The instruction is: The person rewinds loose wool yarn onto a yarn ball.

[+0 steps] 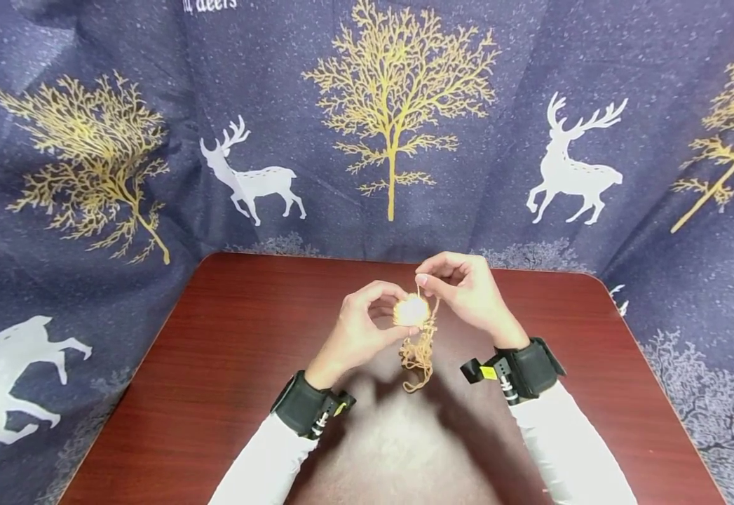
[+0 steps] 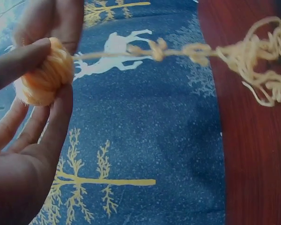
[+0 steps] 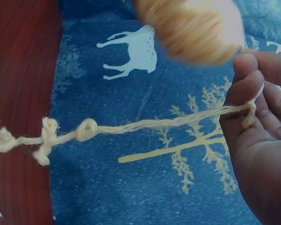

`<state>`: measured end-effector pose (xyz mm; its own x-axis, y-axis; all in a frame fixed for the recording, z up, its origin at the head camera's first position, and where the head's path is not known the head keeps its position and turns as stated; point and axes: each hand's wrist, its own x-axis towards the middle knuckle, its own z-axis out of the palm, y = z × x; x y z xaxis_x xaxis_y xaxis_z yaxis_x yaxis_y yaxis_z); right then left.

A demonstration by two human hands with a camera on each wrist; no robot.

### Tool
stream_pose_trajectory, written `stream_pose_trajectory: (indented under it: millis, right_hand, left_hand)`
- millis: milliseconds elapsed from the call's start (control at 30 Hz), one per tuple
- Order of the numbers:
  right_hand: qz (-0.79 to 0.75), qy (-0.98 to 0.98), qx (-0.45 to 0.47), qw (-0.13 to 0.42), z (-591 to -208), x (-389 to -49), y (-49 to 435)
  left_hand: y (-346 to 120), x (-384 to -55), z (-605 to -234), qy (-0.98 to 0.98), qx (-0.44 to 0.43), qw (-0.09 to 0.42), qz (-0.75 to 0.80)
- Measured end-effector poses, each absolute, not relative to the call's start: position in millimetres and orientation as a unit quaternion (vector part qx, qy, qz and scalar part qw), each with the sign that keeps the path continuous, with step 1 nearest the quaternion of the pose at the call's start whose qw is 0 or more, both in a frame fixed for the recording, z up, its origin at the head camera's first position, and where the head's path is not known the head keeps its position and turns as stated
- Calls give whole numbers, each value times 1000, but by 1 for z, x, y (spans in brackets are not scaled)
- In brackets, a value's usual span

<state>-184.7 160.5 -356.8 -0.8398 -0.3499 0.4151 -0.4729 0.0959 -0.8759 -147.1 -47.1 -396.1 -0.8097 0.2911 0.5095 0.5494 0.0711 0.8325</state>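
Note:
A small ball of peach-orange yarn [image 1: 411, 311], glaring bright in the head view, is held between the thumb and fingers of my left hand [image 1: 362, 324]. The left wrist view shows the wound yarn ball [image 2: 54, 77] under the thumb. To its right, my right hand [image 1: 472, 291] pinches a strand close above the ball. In the right wrist view a yarn strand [image 3: 150, 123] runs from that hand's fingers to several knots or loops. Below the ball dangles a loose yarn tangle [image 1: 418, 354], knotted in places.
Beneath both hands is a reddish-brown table [image 1: 234, 330] with rounded far corners. Behind it hangs a dark blue cloth [image 1: 335, 161] printed with white deer and golden trees. Dark bands with small cameras are on both wrists.

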Motion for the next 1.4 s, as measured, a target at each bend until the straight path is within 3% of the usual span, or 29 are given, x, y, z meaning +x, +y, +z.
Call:
stream_pose_trajectory:
  millis: [267, 367, 667, 933, 1133, 1267, 1400]
  right_hand:
    - [646, -707, 288, -15, -364, -194, 160]
    - [651, -705, 282, -18, -368, -195, 159]
    - [682, -686, 253, -31, -392, -181, 154]
    - [632, -732, 252, 31, -402, -161, 153]
    - [596, -763, 242, 65, -393, -149, 156]
    - [578, -772, 251, 77, -383, -149, 161]
    - [596, -755, 265, 65, -377, -158, 166]
  left_hand:
    - [-51, -142, -389, -657, -317, -20, -684]
    - [-53, -142, -387, -627, -331, -38, -704]
    - [-54, -145, -386, -581, -323, 50, -746]
    - [-52, -152, -387, -621, -231, 181, -727]
    - [-52, -153, -394, -731, -221, 241, -599]
    - [-53, -153, -398, -780, -244, 219, -533]
    - [-54, -152, -400, -784, -288, 123, -536]
